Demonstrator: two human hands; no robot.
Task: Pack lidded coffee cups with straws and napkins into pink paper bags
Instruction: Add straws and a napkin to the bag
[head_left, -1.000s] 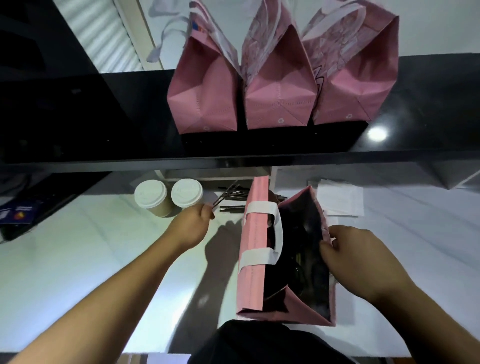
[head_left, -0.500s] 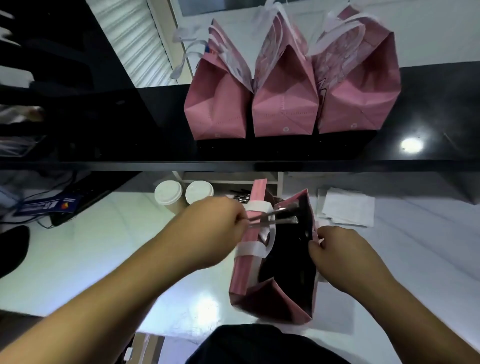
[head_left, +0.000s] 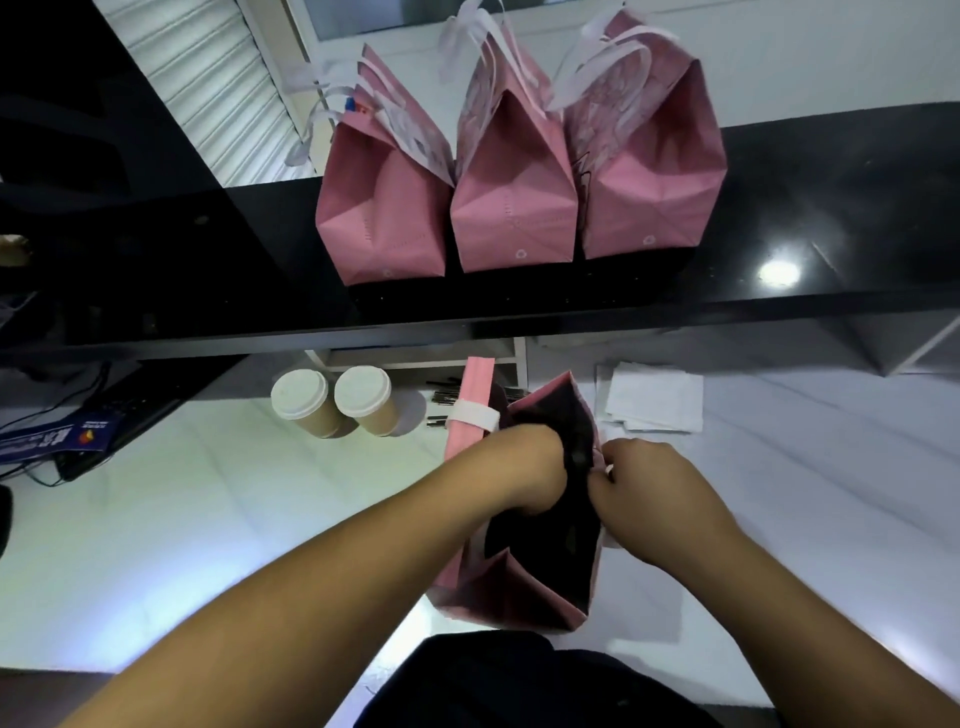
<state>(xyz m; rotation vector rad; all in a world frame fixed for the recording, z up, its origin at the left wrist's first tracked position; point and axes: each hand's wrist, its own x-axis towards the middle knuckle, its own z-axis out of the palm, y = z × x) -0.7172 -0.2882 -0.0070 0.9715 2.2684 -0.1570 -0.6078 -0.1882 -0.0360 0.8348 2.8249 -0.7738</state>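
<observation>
Three bags stood packed on shelf. Left hand reached inside fourth bag, grasp hidden; right hand pinched rim. Two cups, napkins unpacked.

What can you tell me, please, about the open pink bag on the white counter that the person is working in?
The open pink paper bag stands on the white counter, tilted a little, its mouth spread wide and its inside dark. A flat white paper handle lies across its left wall. The left hand reaches down into the mouth; the right hand pinches the right rim. What lies inside is hidden.
</observation>
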